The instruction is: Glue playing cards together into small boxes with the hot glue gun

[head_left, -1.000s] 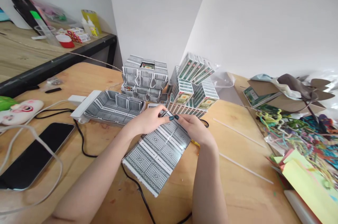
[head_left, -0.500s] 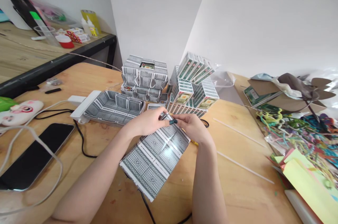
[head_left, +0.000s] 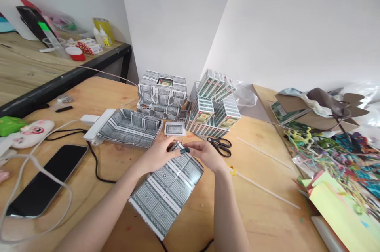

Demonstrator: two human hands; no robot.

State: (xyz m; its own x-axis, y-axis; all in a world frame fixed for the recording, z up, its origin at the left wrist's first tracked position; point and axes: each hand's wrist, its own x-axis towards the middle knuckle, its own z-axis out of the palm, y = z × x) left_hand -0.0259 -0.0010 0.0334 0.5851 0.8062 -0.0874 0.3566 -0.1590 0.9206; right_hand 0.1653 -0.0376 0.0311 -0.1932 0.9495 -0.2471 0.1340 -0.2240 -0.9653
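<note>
On a wooden table, a black phone lay at the far left. To its right, an open tray made of grey-patterned cards looked fully walled, its inside showing. Behind that, a card box of the same pattern seemed finished apart from a gap in its top. A single loose card lay flat in front of the box. In the centre foreground, the left hand was clamped on the far edge of a card panel, which tilted toward the viewer. Its rows of cards appeared joined, but the far edge looked unfinished; whether walls hung beneath could not be told. The right hand pinched that same edge, thumbs nearly meeting. Beyond the right hand lay black scissors, in front of stacked card packs that looked unused. Two thin white sticks lay farther right, apart from the panel.
</note>
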